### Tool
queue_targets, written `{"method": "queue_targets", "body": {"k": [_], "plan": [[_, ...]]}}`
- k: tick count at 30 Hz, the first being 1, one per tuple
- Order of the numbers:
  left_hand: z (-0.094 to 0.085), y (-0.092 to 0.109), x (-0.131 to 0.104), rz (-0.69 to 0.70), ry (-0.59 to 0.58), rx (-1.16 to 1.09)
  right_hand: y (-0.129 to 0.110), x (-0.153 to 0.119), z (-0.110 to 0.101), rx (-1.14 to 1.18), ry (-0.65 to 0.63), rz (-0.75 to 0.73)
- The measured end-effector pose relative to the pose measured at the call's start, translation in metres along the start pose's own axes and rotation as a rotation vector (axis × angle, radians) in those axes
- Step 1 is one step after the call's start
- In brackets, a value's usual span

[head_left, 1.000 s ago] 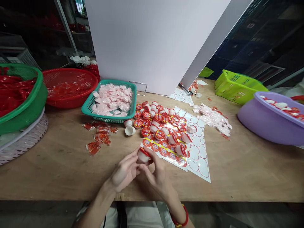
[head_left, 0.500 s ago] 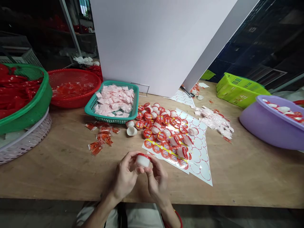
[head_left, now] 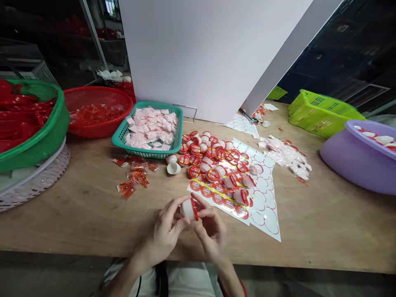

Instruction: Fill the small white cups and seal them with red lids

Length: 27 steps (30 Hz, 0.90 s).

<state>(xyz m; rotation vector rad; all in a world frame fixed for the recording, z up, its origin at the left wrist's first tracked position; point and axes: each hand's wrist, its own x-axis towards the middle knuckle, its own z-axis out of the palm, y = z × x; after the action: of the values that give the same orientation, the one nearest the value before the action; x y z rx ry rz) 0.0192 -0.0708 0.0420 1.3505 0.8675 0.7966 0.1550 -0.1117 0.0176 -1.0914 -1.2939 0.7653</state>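
My left hand point(head_left: 167, 231) is closed around a small white plastic cup point(head_left: 187, 209) with a red lid, thumb in front. The cup lies tilted on its side above the table's front, lid facing right. My right hand point(head_left: 212, 231) has its fingertips at the red lid, with the thumb just below its edge. Beyond the hands, several like cups point(head_left: 213, 175) with round red labels lie heaped on a sheet of round red stickers point(head_left: 218, 199). An uncapped white cup point(head_left: 173, 168) rests on its side to the left of the heap.
Small red sachets point(head_left: 133, 177) lie on the wooden table point(head_left: 93, 222). Behind them stands a teal basket point(head_left: 116, 138) of pale packets. Red point(head_left: 102, 132) and green point(head_left: 62, 123) baskets are left. A purple basin point(head_left: 346, 161), lime basket point(head_left: 321, 119) and loose packets point(head_left: 287, 156) are right.
The cup has been turned from upright onto its side, its lid now facing right. My right hand has shifted slightly right and its fingers have loosened. The view has moved a little.
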Motion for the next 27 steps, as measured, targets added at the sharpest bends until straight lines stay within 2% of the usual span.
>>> {"method": "queue_targets", "body": {"k": [3, 5, 8, 11, 14, 17, 21, 24, 27], "plan": [[-0.007, 0.009, -0.005, 0.035, -0.043, 0.175, -0.004, 0.004, -0.01, 0.003, -0.075, 0.051], [-0.007, 0.013, -0.008, 0.028, -0.05, 0.236, -0.005, 0.006, -0.011, -0.024, -0.077, 0.007], [-0.003, 0.014, -0.013, -0.076, -0.041, 0.267, -0.005, 0.005, -0.009, -0.071, -0.066, -0.113], [0.001, 0.01, -0.014, -0.141, -0.032, 0.309, -0.006, 0.002, -0.007, -0.074, -0.074, -0.101], [0.003, 0.005, -0.011, -0.038, -0.052, 0.334, -0.004, -0.001, -0.005, 0.015, -0.027, 0.005], [0.003, -0.001, -0.008, 0.045, -0.079, 0.313, -0.001, -0.004, -0.002, 0.04, 0.043, 0.014], [0.001, -0.007, -0.008, 0.023, -0.099, 0.26, 0.003, -0.007, 0.003, -0.15, 0.105, -0.145], [0.0, -0.008, -0.009, 0.047, -0.015, 0.299, 0.004, -0.008, 0.005, -0.262, 0.111, -0.322], [0.0, -0.004, -0.01, 0.166, 0.074, 0.384, -0.001, -0.009, 0.0, -0.192, 0.057, -0.259]]}}
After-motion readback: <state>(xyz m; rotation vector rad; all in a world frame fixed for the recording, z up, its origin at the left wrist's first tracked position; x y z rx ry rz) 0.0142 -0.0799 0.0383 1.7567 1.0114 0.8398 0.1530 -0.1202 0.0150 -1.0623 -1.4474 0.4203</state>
